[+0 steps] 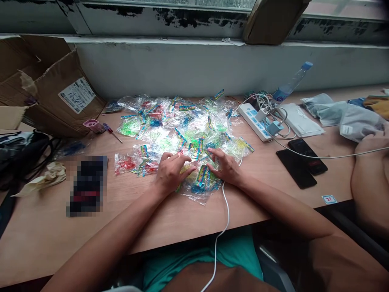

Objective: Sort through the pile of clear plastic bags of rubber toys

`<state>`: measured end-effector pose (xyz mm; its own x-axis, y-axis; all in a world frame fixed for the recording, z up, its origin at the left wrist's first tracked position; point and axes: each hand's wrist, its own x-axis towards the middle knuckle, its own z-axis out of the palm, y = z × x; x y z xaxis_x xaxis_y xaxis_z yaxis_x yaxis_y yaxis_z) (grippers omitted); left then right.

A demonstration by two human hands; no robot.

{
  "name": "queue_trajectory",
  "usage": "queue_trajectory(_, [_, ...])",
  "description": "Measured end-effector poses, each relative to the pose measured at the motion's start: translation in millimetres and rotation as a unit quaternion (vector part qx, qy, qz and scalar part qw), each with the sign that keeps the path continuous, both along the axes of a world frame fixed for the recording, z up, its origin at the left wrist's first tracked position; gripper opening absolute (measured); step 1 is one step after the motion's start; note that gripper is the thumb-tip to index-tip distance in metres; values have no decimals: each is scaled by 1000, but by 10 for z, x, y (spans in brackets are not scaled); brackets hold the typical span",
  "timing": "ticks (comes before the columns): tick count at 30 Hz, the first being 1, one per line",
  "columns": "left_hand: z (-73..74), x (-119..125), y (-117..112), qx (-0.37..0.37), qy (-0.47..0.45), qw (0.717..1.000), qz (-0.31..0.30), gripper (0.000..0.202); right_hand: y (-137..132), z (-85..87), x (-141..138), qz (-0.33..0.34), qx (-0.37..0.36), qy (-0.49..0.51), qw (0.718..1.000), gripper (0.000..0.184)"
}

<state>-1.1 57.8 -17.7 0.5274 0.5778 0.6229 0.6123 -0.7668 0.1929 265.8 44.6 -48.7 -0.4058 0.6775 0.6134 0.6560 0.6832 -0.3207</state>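
Observation:
A wide pile of clear plastic packets (164, 134) with colourful header labels covers the middle of the table. Inside them show green, red, blue and yellow contents, too small to make out. My left hand (172, 172) rests at the pile's near side, fingers loosely bent and apart from the thumb. Opposite it, my right hand (225, 166) lies over the packets with thumb and fingers spread. Between and just below the hands sits a packet with blue contents (199, 188). Neither hand is closed around a packet.
At the left stand an open cardboard box (57, 85), a screwdriver (112, 132) and a pixelated dark phone (88, 184). To the right are a power strip (254, 121), a tilted bottle (291, 83), two phones (296, 168) and another person's arm (369, 182). A white cable (226, 207) crosses the table edge.

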Motion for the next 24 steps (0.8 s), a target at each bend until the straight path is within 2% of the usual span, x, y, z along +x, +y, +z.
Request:
queue_trajectory(6, [5,-47,18,-16,21,1000,7,41,-20,5,14,0,-4,-16,1000,26])
queue_trajectory(8, [29,-57,18,2,34,999,12,45,-32,9,15,4,19,-14,1000,21])
queue_trajectory(15, [42,-56,2,48,19,999,-17,48,-51,12,13,-6,36,13,999,19])
queue_trajectory(20, [2,-68,-27,34,-25,999,-2,37,-69,19,41,-16,59,98,993,34])
queue_trajectory(24, [-6,-85,-45,22,-37,999,-3,35,-99,61,40,-72,100,126,984,44])
